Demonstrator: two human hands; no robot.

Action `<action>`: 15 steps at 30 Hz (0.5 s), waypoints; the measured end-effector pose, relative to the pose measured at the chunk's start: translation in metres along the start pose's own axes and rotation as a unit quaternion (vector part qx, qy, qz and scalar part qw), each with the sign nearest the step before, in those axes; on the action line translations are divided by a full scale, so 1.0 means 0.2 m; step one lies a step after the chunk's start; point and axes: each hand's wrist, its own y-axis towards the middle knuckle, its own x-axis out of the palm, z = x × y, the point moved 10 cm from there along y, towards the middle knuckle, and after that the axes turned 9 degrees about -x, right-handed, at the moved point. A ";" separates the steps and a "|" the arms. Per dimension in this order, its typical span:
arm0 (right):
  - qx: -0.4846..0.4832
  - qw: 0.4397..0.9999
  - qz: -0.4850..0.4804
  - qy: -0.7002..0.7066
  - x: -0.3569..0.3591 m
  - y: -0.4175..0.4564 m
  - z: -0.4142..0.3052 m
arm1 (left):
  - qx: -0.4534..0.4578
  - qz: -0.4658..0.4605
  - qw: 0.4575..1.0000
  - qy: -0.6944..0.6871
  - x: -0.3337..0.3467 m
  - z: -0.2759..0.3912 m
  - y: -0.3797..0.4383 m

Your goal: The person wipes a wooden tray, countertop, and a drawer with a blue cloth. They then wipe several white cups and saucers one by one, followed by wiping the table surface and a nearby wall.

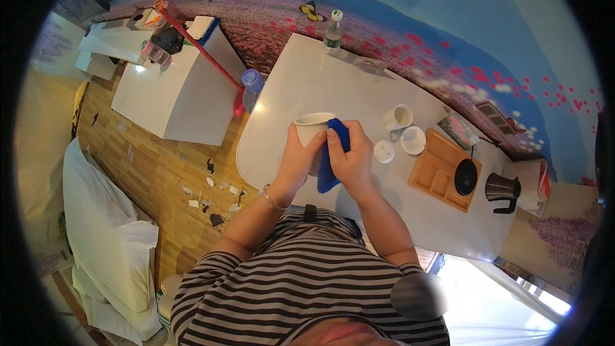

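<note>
A white cup (pixel 307 132) is held up over the near part of the white table (pixel 298 77), its mouth tilted away from me. My left hand (pixel 299 154) grips it from the left side. In my right hand (pixel 353 154) is a blue cloth (pixel 328 173), pressed against the cup's right side near the rim; the lower end hangs down. To the right on the table are a white mug (pixel 401 116), a white lidded-style jar (pixel 412 140) with an open top, and a round white lid (pixel 384 152).
A wooden compartment tray (pixel 427 168) lies to the right, with a black round kettle base (pixel 466 177) on it and a dark kettle (pixel 502 192) beyond. A plastic bottle (pixel 332 33) stands at the wall-side edge. Scraps (pixel 216 220) litter the floor at left, near a white cabinet (pixel 192 91).
</note>
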 end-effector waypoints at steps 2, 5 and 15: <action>0.062 0.996 0.016 0.064 -0.01 -0.01 0.05 | 0.017 -0.030 0.999 -0.035 0.02 0.01 -0.01; 0.093 0.987 0.037 0.122 -0.02 -0.01 0.07 | 0.003 -0.059 0.994 -0.091 0.02 -0.01 0.01; -0.097 0.994 -0.027 -0.031 0.09 -0.18 -0.05 | -0.033 -0.054 0.982 -0.176 -0.03 0.04 0.06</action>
